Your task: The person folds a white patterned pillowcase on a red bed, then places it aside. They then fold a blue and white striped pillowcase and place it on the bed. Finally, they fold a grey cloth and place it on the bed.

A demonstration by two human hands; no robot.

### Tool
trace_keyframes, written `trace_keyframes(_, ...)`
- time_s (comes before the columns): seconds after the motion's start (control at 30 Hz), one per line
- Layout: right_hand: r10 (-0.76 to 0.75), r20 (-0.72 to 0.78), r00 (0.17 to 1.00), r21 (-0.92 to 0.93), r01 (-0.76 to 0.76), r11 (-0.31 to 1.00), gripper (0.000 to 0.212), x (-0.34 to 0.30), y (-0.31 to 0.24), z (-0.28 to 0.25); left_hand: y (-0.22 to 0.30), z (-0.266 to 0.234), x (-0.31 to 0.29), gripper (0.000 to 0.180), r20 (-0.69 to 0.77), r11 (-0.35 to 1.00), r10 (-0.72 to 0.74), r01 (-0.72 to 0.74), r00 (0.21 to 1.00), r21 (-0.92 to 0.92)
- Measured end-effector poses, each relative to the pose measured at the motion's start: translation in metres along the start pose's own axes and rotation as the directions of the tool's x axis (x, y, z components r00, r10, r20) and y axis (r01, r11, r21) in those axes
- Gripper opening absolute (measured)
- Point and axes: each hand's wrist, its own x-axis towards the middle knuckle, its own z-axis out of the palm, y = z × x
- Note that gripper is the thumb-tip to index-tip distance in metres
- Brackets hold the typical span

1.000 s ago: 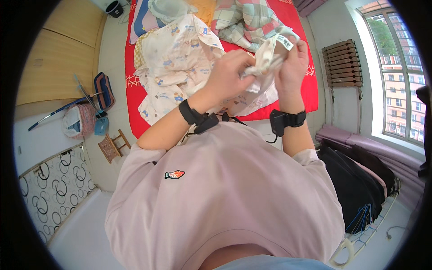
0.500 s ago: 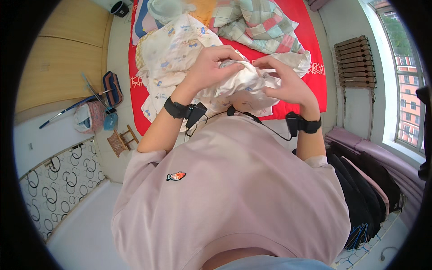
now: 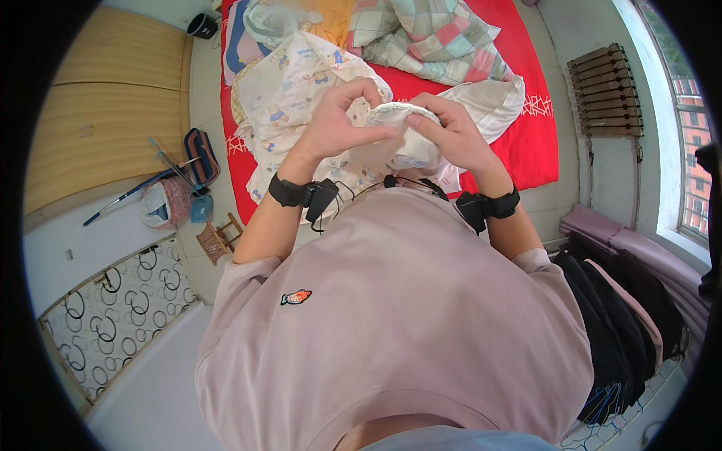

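Observation:
A white cloth with a small cartoon print lies bunched across the near part of the bed. One hem of white fabric is raised and stretched between my two hands, curving over at the top. My left hand pinches this edge on the left, its thumb laid along the near side. On the right, my right hand grips the same edge between thumb and fingers. Some fingertips are hidden behind the fabric. Both wrists wear black straps with small devices, and thin cables run between them.
The red bedspread shows around the cloth. A checkered quilt is heaped at the far side, beside orange fabric. A small wicker stool and a bin stand left. Dark clothes hang at lower right.
My hands have gathered the loose cloth into a raised, stretched hem. My right hand has closed on the edge and moved slightly left. The view has shifted a little.

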Motion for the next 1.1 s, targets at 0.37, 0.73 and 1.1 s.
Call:
trace_keyframes(0.37,-0.078,0.036,0.996,0.019,0.077,0.997,0.021,0.031,0.02,-0.001,0.015,-0.001,0.003,0.025,-0.014,0.998,-0.06,0.06,0.998,-0.006)
trace_keyframes(0.73,0.286,0.488,0.825,-0.536,0.025,0.844,0.072,0.069,0.096,-0.002,0.062,-0.067,-0.042,0.022,-0.088,0.996,-0.086,0.087,0.992,0.007)
trace_keyframes(1.1,0.902,0.396,0.171,0.108,-0.984,0.139,0.079,-0.014,0.293,-0.039,0.143,-0.199,-0.181,0.03,-0.579,0.976,0.14,-0.013,0.803,0.218)
